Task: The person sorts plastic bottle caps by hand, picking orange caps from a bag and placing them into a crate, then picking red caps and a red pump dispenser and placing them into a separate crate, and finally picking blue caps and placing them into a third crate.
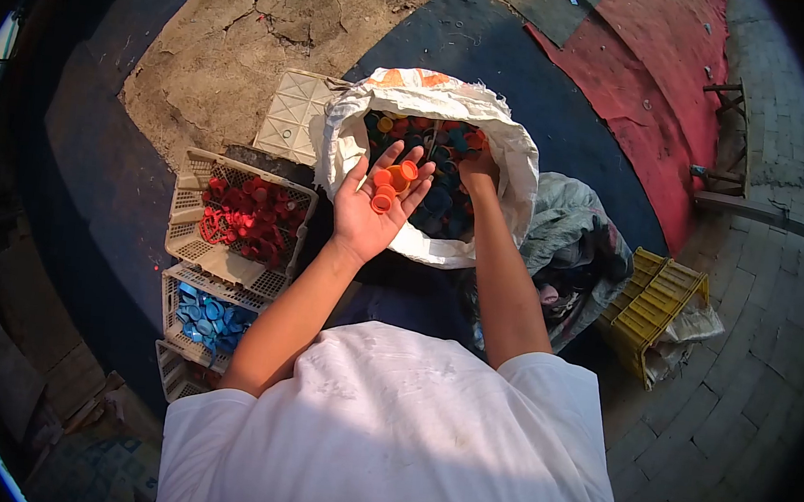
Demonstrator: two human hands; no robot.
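Smooth plastic caps (384,190), rough sack (514,156)

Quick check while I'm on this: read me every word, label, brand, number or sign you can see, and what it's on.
No readable text in view.
White sack: orange marking on its folded rim, too blurred and creased to read.
Orange caps on the left hand: too small to make out any lettering.
Yellow crate: no legible label.
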